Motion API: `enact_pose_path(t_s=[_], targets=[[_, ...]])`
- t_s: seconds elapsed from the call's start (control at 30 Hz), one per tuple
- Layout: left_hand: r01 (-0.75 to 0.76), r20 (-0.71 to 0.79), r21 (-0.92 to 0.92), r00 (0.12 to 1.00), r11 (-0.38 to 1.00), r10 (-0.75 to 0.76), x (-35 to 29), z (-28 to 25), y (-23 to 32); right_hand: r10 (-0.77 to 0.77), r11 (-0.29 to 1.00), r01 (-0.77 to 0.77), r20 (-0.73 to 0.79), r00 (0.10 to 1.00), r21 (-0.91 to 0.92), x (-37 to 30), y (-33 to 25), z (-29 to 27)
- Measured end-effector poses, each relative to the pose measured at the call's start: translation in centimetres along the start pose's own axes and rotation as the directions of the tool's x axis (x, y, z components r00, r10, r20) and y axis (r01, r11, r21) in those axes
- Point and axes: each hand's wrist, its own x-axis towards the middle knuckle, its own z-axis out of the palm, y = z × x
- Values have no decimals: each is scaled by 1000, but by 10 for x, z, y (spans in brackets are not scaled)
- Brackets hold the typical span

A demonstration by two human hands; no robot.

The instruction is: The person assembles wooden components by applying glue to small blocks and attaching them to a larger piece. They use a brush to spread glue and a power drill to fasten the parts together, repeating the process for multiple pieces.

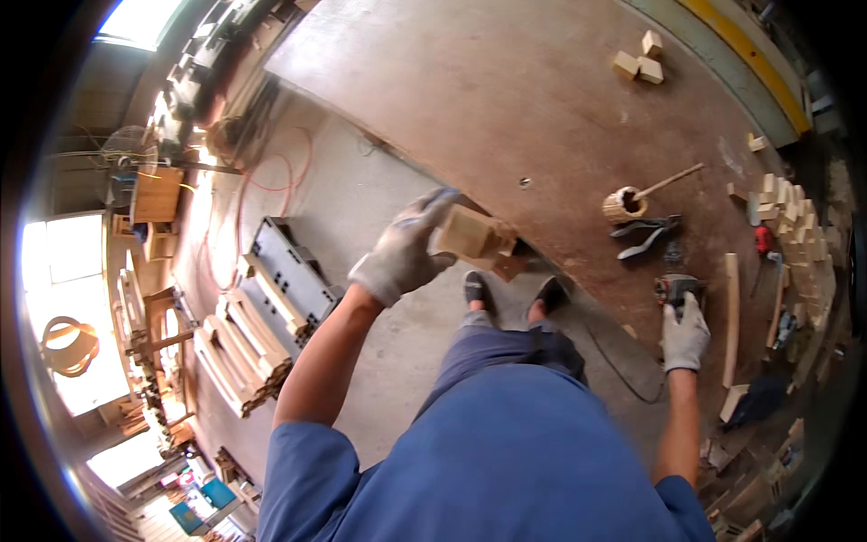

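While our gloved left hand (404, 250) is clamped on a pale wooden block (470, 233) lifted clear of the counter (506, 108), our right hand (684, 332) grips a small power tool (675, 289) resting there. Tooling of this block appears not yet begun.

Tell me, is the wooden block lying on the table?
No, the gloved left hand holds the wooden block up off the table.
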Motion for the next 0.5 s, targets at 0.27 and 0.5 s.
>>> enact_pose_path(t_s=[0.27, 0.5], targets=[[315, -321, -228, 869, 921, -376, -99, 111, -15, 26, 992, -43, 143, 989, 119, 63, -104, 20], [448, -52, -349, 868, 823, -494, -125, 132, 33, 384, 923, -382, 192, 903, -52, 117, -124, 60]])
